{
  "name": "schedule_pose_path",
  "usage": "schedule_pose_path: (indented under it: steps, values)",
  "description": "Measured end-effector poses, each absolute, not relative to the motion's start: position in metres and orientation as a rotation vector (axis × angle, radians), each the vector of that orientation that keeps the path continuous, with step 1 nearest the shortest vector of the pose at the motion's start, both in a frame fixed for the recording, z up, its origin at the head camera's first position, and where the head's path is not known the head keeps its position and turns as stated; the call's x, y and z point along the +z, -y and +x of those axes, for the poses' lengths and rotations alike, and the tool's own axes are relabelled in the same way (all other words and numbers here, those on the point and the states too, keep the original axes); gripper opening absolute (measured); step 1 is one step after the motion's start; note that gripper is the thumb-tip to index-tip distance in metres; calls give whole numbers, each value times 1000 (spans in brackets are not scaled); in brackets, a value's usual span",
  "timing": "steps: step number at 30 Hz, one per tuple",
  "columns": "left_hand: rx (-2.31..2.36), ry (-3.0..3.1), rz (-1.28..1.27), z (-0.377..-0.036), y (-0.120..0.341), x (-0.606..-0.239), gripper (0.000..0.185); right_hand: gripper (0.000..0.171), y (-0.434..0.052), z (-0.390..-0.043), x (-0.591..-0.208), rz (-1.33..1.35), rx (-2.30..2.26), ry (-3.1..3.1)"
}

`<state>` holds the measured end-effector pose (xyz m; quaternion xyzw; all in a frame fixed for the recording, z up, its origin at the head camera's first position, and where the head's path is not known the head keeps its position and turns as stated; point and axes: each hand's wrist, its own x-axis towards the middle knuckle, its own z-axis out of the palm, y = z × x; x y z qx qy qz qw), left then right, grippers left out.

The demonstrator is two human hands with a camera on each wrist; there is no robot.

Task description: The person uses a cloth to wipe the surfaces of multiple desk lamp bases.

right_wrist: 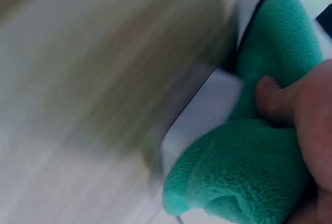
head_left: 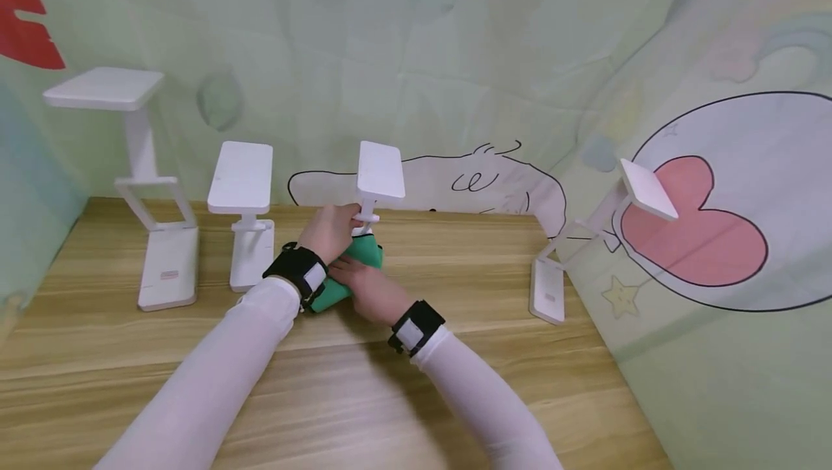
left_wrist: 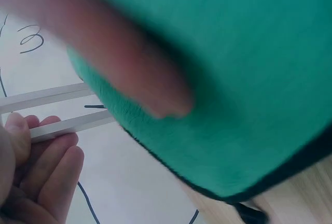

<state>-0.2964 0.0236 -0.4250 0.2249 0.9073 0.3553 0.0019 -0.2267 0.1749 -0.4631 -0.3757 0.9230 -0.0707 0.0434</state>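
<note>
A white folding desk lamp (head_left: 380, 170) stands near the back of the wooden table. My left hand (head_left: 328, 233) pinches one of its slim arm bars (left_wrist: 75, 124) between thumb and fingers. Below, my right hand (head_left: 369, 288) holds a green plush cloth (head_left: 366, 250) with a dark edge. In the right wrist view the cloth (right_wrist: 249, 172) is bunched under the fingers and thumb, folded over the lamp's white base (right_wrist: 205, 102). Most of that base is hidden by cloth and hands. A blurred finger (left_wrist: 140, 73) lies across the cloth in the left wrist view.
Two more white folding lamps stand to the left, a taller one (head_left: 167, 268) and a shorter one (head_left: 242, 180). Another lamp (head_left: 548, 289) leans out at the right table edge. Printed fabric (head_left: 494, 58) hangs behind the wooden table (head_left: 364, 405).
</note>
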Motion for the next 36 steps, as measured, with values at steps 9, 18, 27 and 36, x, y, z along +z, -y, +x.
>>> schedule_pose_path:
  steps: [9, 18, 27, 36]
  values:
    - [1098, -2864, 685, -295, -26, -427, 18, 78, -194, -228, -471, -978, -185, -2935]
    - [1076, -2886, 692, -295, -25, -424, 19, 61, -193, -199, -456, -720, -44, -2993]
    - [1070, -2866, 685, -293, -26, -423, 27, 61, -184, -177, -447, -708, -6, -2959]
    - [1093, -2880, 713, -295, -27, -425, 18, 67, -175, -194, -454, -794, -166, -2936]
